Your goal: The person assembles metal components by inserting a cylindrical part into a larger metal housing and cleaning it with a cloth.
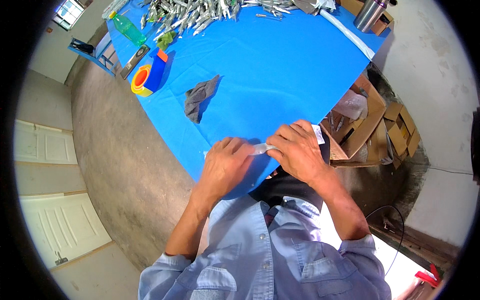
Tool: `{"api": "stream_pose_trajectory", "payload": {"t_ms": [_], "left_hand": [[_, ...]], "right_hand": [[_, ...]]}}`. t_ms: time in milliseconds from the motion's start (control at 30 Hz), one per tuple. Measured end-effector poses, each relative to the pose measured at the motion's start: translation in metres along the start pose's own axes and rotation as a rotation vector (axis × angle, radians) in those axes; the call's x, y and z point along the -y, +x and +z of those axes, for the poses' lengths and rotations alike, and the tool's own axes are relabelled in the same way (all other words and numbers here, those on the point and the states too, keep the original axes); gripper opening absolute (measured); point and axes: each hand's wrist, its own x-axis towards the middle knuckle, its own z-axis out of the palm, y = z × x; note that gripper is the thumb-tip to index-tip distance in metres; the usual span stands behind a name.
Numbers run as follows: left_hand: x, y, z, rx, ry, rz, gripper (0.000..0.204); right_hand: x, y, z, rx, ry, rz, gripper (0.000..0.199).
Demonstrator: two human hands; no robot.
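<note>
At the near edge of the table, a short whitish, see-through piece of what looks like plastic wrap (262, 148) stretches between my two hands. My left hand (223, 162) is closed round its left end, its fingers curled and slightly blurred. My right hand (299, 152) pinches the other end between thumb and fingers. Whatever lies inside the wrap is hidden by my fingers. A crumpled dark grey cloth (200, 97) lies on the blue tabletop (265, 65), beyond my left hand.
A heap of silvery pen-like pieces (192, 12) covers the far side. Along the left edge are a green bottle (129, 31), a tape roll in a blue-and-yellow holder (149, 77) and a level-like bar (135, 61). Right, below the table, stands an open carton (367, 117).
</note>
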Motion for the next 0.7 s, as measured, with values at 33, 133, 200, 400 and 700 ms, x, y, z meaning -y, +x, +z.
{"api": "stream_pose_trajectory", "payload": {"t_ms": [33,133,200,400,700], "left_hand": [[0.002,-0.003,0.003,-0.02,0.001,0.014,0.019],[0.006,-0.009,0.008,-0.066,0.059,0.1,0.018],[0.005,-0.011,0.007,-0.099,0.082,0.137,0.018],[0.001,-0.011,0.001,-0.102,0.058,0.11,0.019],[-0.005,-0.012,-0.009,-0.097,-0.117,-0.006,0.016]], "right_hand": [[0.0,-0.003,0.002,-0.034,-0.02,-0.011,0.01],[-0.002,-0.013,0.008,-0.119,-0.071,-0.049,0.007],[-0.004,-0.015,0.009,-0.164,-0.096,-0.068,0.007],[-0.006,-0.017,0.001,-0.177,-0.123,-0.075,0.008],[-0.022,-0.033,-0.017,-0.111,-0.143,-0.044,0.011]]}}
